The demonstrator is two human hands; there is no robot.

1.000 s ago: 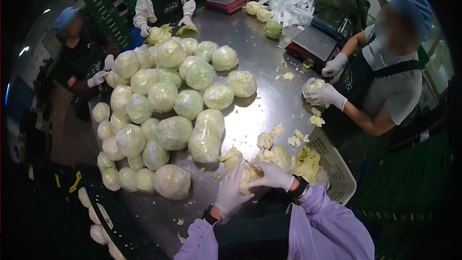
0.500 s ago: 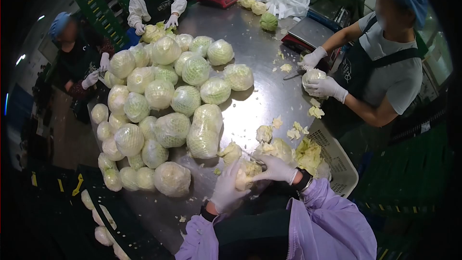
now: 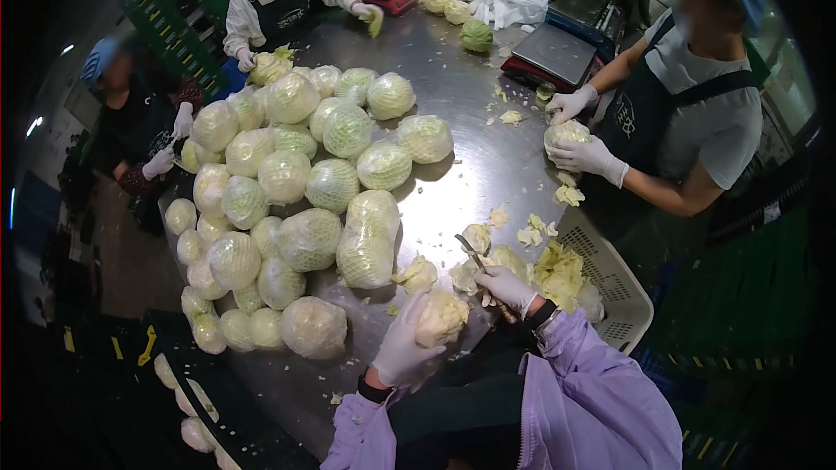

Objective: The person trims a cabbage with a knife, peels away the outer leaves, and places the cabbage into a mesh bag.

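Note:
My left hand (image 3: 405,346), in a white glove, is closed round the left side of a pale trimmed cabbage (image 3: 442,317) at the table's near edge. To its right, my gloved right hand (image 3: 509,289) grips a knife (image 3: 473,252) with a slim, curved dark blade. The blade points away from me, up and to the left, apart from the cabbage. Loose cabbage leaves (image 3: 416,274) lie just beyond both hands. More yellowish leaves (image 3: 559,274) are heaped right of my right hand.
Wrapped cabbages (image 3: 312,239) crowd the left half of the metal table (image 3: 435,209). A white perforated basket (image 3: 623,296) stands at right. Opposite it, a co-worker's gloved hands (image 3: 583,157) hold a cabbage near a scale (image 3: 553,52). Other people work at the far side.
My right hand has moved off the cabbage to the right, with the knife now plainly in view. My left hand still holds the cabbage. A far co-worker's hand has swung right with a leaf.

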